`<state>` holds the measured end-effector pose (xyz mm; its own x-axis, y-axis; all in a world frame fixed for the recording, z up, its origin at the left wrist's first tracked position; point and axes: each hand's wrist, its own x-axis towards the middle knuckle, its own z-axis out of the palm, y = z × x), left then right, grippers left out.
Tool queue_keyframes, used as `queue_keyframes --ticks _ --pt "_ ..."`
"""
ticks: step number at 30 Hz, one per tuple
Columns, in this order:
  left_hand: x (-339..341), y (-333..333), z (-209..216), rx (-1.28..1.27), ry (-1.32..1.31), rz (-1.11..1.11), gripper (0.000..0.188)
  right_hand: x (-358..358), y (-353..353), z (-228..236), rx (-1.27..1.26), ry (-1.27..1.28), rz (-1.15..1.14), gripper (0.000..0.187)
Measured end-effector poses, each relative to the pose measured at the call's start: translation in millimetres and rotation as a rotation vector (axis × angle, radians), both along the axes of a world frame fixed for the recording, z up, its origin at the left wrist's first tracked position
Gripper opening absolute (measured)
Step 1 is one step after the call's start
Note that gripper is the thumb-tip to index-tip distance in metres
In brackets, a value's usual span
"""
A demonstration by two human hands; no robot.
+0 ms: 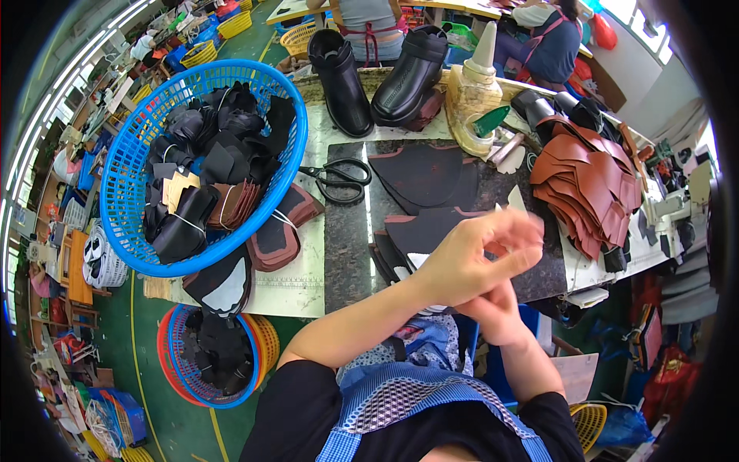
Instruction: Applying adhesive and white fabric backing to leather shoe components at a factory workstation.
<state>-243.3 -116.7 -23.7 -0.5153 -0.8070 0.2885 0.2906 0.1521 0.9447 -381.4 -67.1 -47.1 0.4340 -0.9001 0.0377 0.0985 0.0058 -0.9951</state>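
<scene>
My left hand [485,258] is raised over the table, its thumb and fingers curled toward each other; the fingertips are blurred, and anything between them is hidden. Just below it is my right hand [493,308], crossed by the left wrist, its fingers mostly out of sight. Under and beside the hands lie dark, shaped leather pieces with reddish-brown edges [422,228]. Another such piece [423,179] rests farther back on the dark speckled slab [350,262]. Black-handled scissors [346,181] lie at the slab's left side, touched by neither hand.
A blue basket [298,158] of dark bundled pieces stands left, with tied brown-edged pieces [286,231] beside it. Two black boots [342,85] and a stained glue bottle [473,100] stand at the back. Brown leather pieces [585,177] are heaped right. Another basket [252,385] sits below.
</scene>
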Motion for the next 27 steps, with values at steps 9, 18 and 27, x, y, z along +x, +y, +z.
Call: queue_keyframes --ticks 9,18,27 --pt "10.2 -5.5 19.1 0.201 0.629 0.322 0.028 16.2 6.3 50.5 -0.938 0.628 0.009 0.067" --pt "-42.3 13.6 5.9 0.061 0.497 0.407 0.049 13.1 17.6 -3.1 -0.693 0.291 -0.217 0.088" --pt "-29.0 6.1 -1.4 0.180 0.720 0.397 0.072 3.1 30.4 -23.6 -0.521 0.219 -0.188 0.071"
